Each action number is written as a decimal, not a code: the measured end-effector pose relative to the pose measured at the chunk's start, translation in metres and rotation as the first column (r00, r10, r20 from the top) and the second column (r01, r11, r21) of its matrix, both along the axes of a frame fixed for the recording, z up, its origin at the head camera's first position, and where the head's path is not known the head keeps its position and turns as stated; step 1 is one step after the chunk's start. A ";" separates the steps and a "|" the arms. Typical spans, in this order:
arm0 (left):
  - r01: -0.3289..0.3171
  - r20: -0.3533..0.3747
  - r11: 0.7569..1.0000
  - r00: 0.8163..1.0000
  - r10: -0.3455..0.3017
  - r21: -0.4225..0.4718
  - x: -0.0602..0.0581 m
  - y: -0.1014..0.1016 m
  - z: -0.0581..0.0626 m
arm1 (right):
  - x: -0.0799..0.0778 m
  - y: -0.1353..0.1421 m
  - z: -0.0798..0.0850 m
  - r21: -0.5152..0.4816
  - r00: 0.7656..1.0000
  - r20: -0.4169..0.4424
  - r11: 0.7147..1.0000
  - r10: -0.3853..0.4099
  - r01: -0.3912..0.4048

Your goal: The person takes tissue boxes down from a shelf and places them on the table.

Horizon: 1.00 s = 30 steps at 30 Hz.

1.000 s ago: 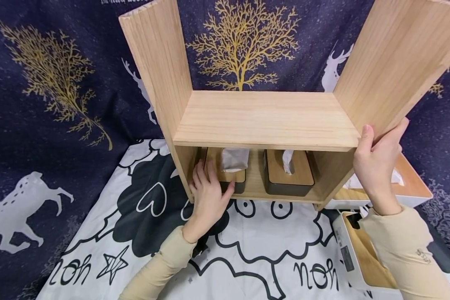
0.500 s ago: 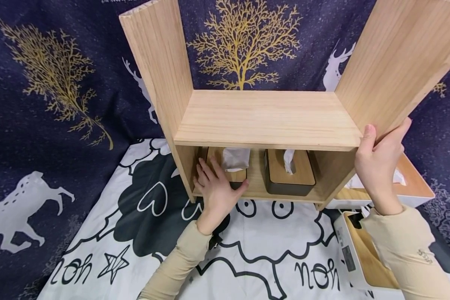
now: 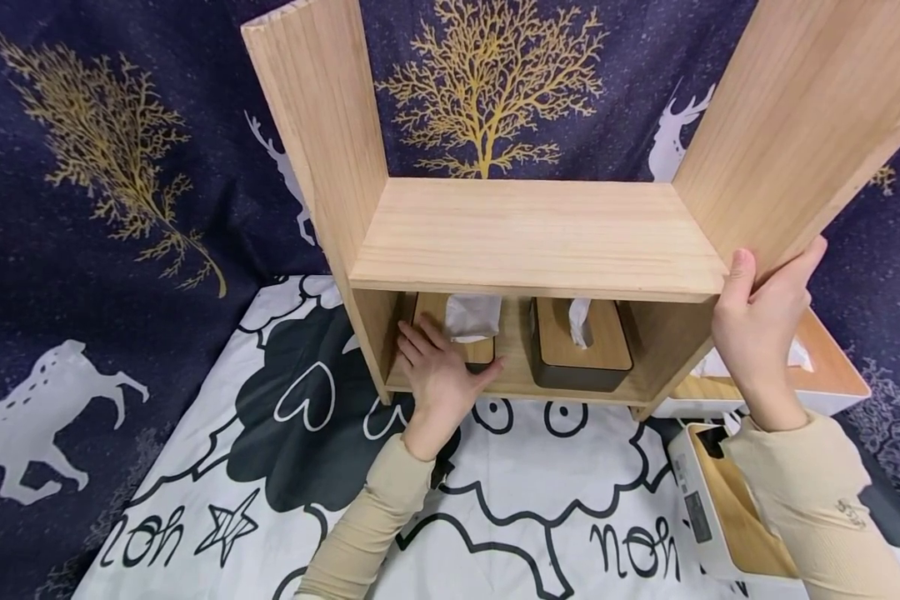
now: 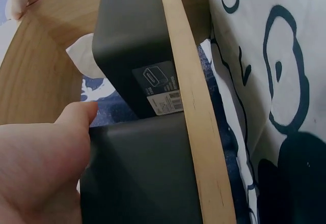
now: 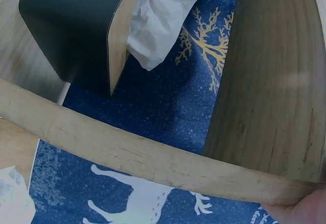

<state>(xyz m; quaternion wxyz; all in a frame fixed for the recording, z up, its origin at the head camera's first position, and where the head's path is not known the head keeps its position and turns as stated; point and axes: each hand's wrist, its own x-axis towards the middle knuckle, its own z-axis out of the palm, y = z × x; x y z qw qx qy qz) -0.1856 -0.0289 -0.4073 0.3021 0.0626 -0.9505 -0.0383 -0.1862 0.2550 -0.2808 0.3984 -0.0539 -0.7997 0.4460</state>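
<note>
Two dark tissue boxes with pale wooden lids stand in the lower compartment of a wooden shelf [image 3: 540, 237], and the person's left hand [image 3: 441, 377] is at the left tissue box [image 4: 142, 170]. Its fingers are apart and fairly straight: they reach over the near left part of the lid, with the thumb spread toward the near right corner, so the box lies straight ahead of that hand, between fingers and thumb. How firmly they press on it cannot be told.

The key relation looks to be this one: the box's long axis seems to run away from the left fingers, into the compartment, though the board above hides the far end. The left hand is clearly the nearer of the two. A white tissue [image 3: 472, 317] sticks up just beyond the fingertips.

The right tissue box [image 3: 562, 346] stands to the right of the left thumb, across a gap. The right hand [image 3: 763, 333] is clamped on the shelf's right side panel, thumb inside, fingers outside. Just outside those right fingers sits a white box [image 3: 832, 375]; nearer the person, by the right sleeve, lies another white box [image 3: 735, 508].
</note>
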 end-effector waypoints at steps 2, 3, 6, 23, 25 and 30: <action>-0.009 -0.023 1.000 1.000 0.008 -0.018 -0.001 0.000 -0.001 | 0.000 0.000 0.000 0.001 1.000 0.004 1.000 0.005 -0.005; -0.015 -0.038 1.000 0.999 0.014 -0.028 -0.001 -0.001 -0.002 | 0.001 0.000 0.000 0.003 1.000 0.004 1.000 0.008 -0.008; -0.020 -0.041 0.999 0.999 0.018 -0.034 -0.002 -0.001 -0.003 | 0.001 0.000 -0.001 0.004 1.000 0.004 1.000 0.013 -0.013; 0.022 0.316 0.990 0.946 -0.066 0.138 -0.003 -0.005 0.012 | 0.001 0.003 -0.001 -0.004 1.000 -0.015 1.000 0.017 -0.017; 0.015 0.295 0.994 0.954 -0.046 0.108 -0.002 -0.005 0.012 | 0.001 0.003 -0.002 0.000 1.000 -0.016 1.000 0.017 -0.017; 0.000 0.256 0.999 0.967 -0.014 0.053 -0.001 -0.006 0.013 | 0.000 0.003 -0.003 0.002 1.000 -0.013 1.000 0.024 -0.024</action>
